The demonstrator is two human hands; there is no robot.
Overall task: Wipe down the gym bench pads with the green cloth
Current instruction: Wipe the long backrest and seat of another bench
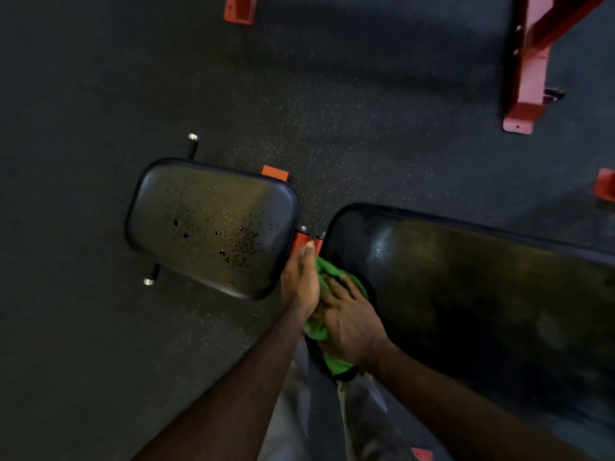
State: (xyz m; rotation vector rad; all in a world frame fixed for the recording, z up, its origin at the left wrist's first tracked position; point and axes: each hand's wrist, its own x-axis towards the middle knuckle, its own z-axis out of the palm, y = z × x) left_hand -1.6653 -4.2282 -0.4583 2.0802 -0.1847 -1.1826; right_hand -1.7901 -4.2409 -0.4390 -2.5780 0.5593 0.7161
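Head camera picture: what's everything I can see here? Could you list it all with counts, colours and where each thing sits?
Seat pad: one, black, worn with small holes and tears, left of centre.
Back pad: one, black, long, running off to the right.
Green cloth: one, bunched at the near end of the back pad, under the hands.
Bench frame: orange-red metal, showing in the gap between the two pads.
Side pegs: two, black with silver caps, sticking out beside the seat pad.
Rack foot: one, red, top right.
Floor: dark speckled rubber, all around.
Trousers: light grey, bottom centre.
Left hand: on the cloth's left edge, fingers fairly straight.
Right hand: flat on the cloth, fingers spread.
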